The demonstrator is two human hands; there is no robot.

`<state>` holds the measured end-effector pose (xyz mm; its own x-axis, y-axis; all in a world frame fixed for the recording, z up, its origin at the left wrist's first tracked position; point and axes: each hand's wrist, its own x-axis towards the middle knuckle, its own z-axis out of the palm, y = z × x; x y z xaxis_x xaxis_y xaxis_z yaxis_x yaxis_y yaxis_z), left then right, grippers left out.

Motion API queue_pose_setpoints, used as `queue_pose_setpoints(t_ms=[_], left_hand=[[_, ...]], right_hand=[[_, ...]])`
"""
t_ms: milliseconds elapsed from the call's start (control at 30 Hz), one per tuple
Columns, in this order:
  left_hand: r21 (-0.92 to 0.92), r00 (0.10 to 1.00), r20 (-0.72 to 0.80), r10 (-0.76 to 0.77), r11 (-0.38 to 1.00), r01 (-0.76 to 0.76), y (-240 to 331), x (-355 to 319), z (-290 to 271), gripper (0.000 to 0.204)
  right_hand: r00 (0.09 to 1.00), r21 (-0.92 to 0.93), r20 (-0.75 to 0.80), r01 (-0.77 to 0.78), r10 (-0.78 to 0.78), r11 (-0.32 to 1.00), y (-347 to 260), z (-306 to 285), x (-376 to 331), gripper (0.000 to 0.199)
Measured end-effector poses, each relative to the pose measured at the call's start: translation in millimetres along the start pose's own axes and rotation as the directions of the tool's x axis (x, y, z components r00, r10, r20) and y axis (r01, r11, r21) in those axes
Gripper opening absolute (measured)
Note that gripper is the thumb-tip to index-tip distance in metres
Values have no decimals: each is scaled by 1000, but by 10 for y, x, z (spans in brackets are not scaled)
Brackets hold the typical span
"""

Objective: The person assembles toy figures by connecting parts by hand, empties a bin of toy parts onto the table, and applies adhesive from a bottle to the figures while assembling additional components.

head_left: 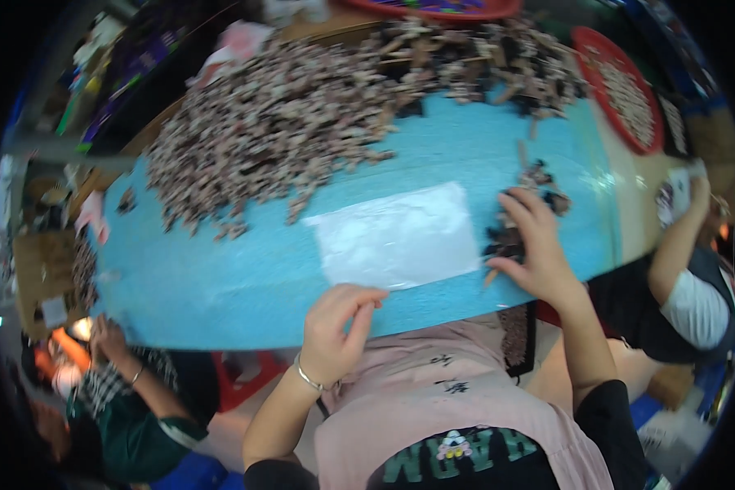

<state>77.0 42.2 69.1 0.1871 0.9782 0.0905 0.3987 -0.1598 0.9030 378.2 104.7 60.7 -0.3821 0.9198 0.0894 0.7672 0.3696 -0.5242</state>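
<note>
A white rectangular sheet or flat bag lies on the blue tabletop. My left hand is just below its near edge, fingers curled and the thumb close to the forefinger; anything between them is too small or hidden. Beside the sheet's right side, my right hand reaches over a small cluster of dark and pale pieces. Its thumb and fingers are spread apart around the near end of that cluster, and the fingertips seem to touch it. Blur hides what exactly the pieces are.
Across the far side spreads a big heap of small pinkish-brown pieces, with darker ones at its right. A red basket of pale pieces stands far right. Other people's hands are at the left edge, and another person's arm is at right.
</note>
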Motion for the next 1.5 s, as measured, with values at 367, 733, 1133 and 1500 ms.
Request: queue_pose_setpoints(t_ms=[367, 733, 1133, 1500], left_hand=[[328, 945, 266, 190, 904, -274, 405, 481, 1170, 34], [628, 945, 215, 246, 706, -327, 403, 528, 1578, 18], [588, 884, 245, 399, 664, -462, 338, 408, 1505, 18], [378, 908, 316, 277, 841, -388, 17, -136, 630, 38]], right_hand=[[954, 146, -262, -112, 148, 983, 105, -253, -418, 32], [991, 93, 93, 85, -94, 992, 208, -141, 230, 37], [974, -120, 216, 91, -64, 989, 9, -135, 433, 34], [997, 144, 74, 26, -37, 989, -165, -78, 349, 31]])
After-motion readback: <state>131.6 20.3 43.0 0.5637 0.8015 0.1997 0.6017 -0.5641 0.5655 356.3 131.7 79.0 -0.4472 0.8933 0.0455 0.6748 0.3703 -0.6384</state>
